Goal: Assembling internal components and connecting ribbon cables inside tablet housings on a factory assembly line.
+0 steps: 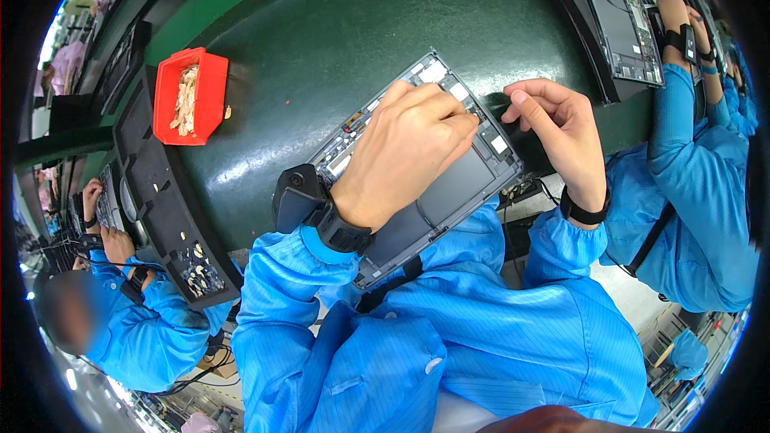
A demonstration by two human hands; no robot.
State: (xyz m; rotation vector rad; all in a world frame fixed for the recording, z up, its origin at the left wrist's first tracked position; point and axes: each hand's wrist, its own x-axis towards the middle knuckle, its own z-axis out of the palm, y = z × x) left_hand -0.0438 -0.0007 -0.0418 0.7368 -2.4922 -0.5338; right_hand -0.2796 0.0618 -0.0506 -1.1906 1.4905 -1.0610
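At the frame centre, the open tablet (pixel 449 184) is pressed by the left hand (pixel 409 148) with curled fingers; the right hand (pixel 565 132) is held half-open beside it, gripping nothing visible.

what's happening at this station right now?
A person in a blue smock works on an opened tablet chassis lying on a dark green bench. The left hand rests on its exposed inside, fingertips pressed near the upper edge. The right hand hovers just beside the right edge, fingers curled; whether it pinches anything is unclear. A red bin of pale scraps sits to the left. Co-workers in blue sit on both sides; the one at right handles another opened device.
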